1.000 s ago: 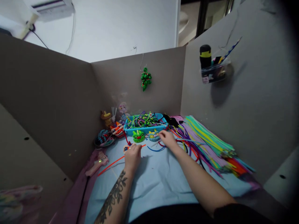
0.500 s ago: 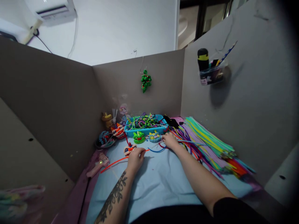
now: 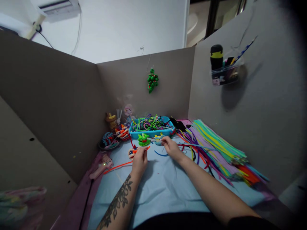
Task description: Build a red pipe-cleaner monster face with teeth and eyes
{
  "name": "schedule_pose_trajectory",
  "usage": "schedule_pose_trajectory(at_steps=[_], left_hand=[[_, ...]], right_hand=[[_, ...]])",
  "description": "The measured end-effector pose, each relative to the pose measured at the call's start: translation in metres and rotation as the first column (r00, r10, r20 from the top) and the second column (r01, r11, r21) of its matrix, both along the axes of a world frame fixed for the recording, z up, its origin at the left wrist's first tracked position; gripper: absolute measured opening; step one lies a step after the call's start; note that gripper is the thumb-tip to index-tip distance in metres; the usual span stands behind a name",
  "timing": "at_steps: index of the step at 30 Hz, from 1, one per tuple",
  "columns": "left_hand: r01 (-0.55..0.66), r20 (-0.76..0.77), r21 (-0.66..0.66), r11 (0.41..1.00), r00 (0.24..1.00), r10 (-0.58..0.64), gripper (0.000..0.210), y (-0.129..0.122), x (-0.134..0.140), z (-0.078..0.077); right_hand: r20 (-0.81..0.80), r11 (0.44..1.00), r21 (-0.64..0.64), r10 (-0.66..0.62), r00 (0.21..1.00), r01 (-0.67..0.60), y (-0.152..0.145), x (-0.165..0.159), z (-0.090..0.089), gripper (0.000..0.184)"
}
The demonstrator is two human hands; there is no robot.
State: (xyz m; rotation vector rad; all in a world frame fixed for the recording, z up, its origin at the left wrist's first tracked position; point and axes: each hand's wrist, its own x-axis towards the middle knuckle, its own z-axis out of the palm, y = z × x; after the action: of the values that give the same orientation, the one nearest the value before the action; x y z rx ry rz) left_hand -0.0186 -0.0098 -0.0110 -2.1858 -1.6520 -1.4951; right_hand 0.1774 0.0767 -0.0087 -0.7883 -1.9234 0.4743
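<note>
My left hand is closed in a pinch on an orange pipe cleaner. The short end sticks out past the fingertips and the long end trails left. Right behind this hand lies an orange and white pipe-cleaner animal head, partly covered by it. My right hand is raised with its fingers pinched. A thin pale strip points left from those fingers; its kind is too small to tell. Beyond the hands sit a green pipe-cleaner head and a light blue and yellow one, partly behind the right fingers.
A blue tray full of tangled pipe-cleaner pieces stands at the back. Bundles of coloured pipe cleaners lie on the right. At left are a pink glue gun, a dark bowl and another orange head. Grey panels enclose the table.
My right hand has come up and slightly left, away from the cloth, with the pale strip in its fingers. My left hand has tilted the orange pipe cleaner's short end upward.
</note>
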Motion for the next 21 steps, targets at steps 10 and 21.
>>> schedule_pose_trajectory(at_steps=[10, 21], left_hand=[[-0.039, 0.08, -0.021, 0.999, 0.996, 0.041, 0.018, -0.001, 0.005, 0.004], [0.037, 0.146, -0.057, 0.998, 0.989, -0.028, 0.023, 0.001, 0.004, 0.0]], right_hand=[[-0.079, 0.981, -0.029, 0.189, 0.979, -0.192, -0.042, -0.036, 0.004, 0.017], [-0.177, 0.972, -0.134, 0.167, 0.97, -0.192, -0.04, -0.038, 0.002, 0.015]])
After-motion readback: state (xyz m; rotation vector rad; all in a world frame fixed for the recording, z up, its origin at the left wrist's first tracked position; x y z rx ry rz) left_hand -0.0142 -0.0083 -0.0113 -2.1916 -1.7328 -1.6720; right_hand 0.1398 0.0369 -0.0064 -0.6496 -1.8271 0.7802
